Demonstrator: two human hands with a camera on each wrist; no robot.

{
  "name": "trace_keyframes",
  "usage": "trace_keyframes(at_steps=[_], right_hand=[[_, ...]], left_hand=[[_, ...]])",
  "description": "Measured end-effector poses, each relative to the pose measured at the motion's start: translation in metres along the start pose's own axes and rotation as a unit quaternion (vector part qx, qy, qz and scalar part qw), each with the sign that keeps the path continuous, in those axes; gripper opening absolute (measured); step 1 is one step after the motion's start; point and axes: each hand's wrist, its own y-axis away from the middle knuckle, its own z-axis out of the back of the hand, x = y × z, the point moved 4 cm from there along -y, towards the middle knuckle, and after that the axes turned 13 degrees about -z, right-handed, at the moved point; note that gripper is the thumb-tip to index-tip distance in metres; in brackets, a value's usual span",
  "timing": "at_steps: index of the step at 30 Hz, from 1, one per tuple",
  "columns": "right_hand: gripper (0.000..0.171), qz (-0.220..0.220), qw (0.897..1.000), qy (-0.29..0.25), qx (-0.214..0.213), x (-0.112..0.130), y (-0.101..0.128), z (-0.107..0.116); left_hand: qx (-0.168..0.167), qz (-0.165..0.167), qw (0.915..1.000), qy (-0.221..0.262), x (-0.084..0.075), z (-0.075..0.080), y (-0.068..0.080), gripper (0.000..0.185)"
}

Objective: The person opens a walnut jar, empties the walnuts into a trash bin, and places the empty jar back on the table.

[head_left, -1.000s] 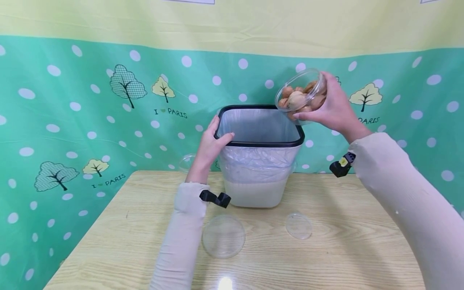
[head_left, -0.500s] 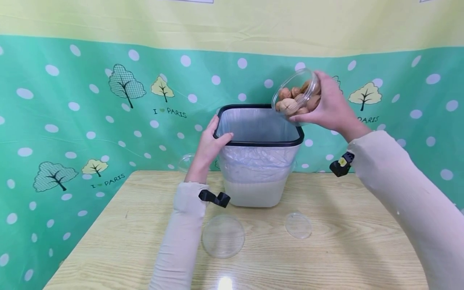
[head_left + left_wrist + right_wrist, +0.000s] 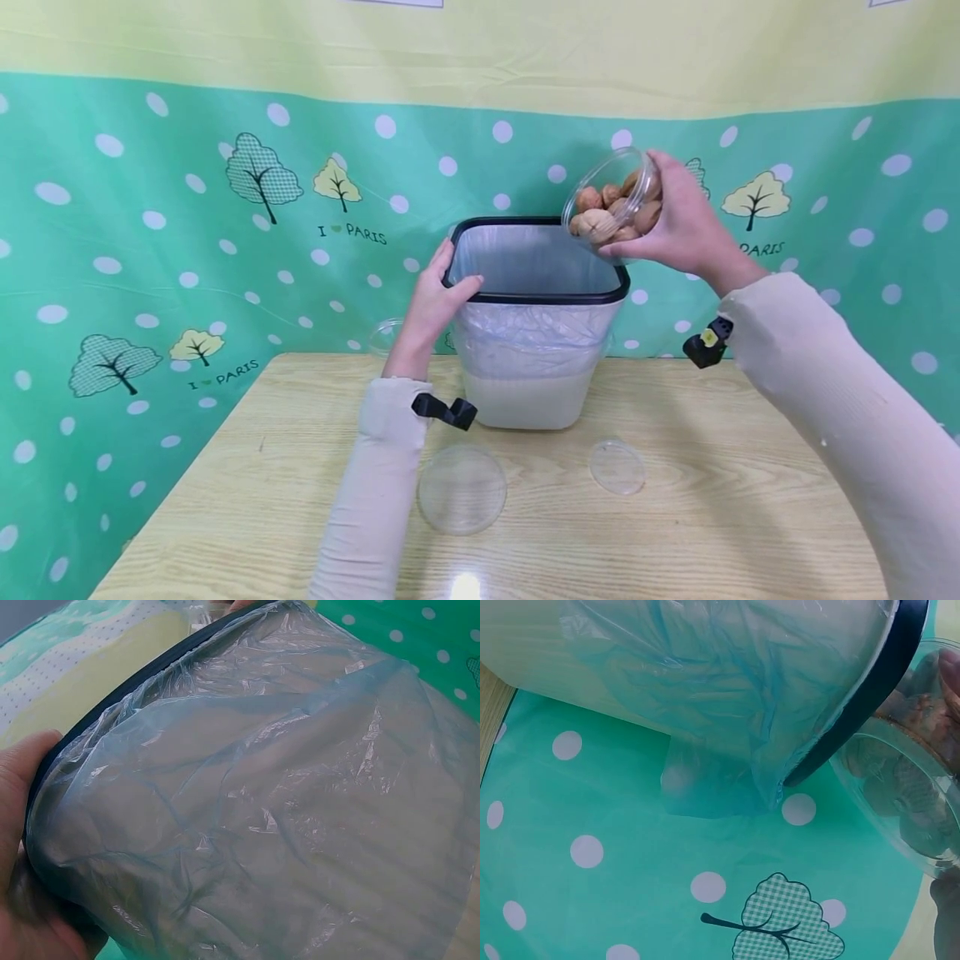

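A white trash bin [image 3: 534,404] with a black rim and a bluish plastic liner [image 3: 525,333] stands upright at the back of the table. My left hand [image 3: 431,304] grips its left rim, the thumb lying over the edge; the left wrist view shows that thumb [image 3: 34,754] right at the rim. Up at the bin's right corner, my right hand [image 3: 690,221] holds a clear round plastic container [image 3: 647,171], tilted with its mouth toward the bin. Several walnuts [image 3: 598,223] sit inside it. The bottom of the bin's inside is hidden.
Two clear round lids lie in front of the bin, a larger one [image 3: 462,490] and a smaller one [image 3: 618,467]. Behind my left wrist is another clear round plastic piece [image 3: 386,335]. A green patterned cloth [image 3: 187,275] hangs close behind the wooden table [image 3: 712,517].
My right hand has shifted slightly left with the container, bringing its mouth farther over the bin's corner. The walnuts have moved a little inside. My left hand has stayed on the rim.
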Motion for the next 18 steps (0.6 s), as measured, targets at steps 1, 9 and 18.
trace_keyframes(at_steps=[1,9,18], right_hand=[[0.112,0.006,1.000,0.001,0.001,0.000,0.000,0.000],[0.115,0.016,1.000,-0.015,0.016,0.007,0.003,0.002],[0.119,0.038,0.999,0.016,0.007,0.012,0.002,0.000]], left_hand=[[0.001,0.001,1.0000,0.000,0.000,0.000,0.000,0.079],[0.005,0.002,1.0000,0.000,-0.001,-0.001,0.000,0.081],[0.002,0.002,1.0000,0.002,0.001,-0.001,0.000,0.080]])
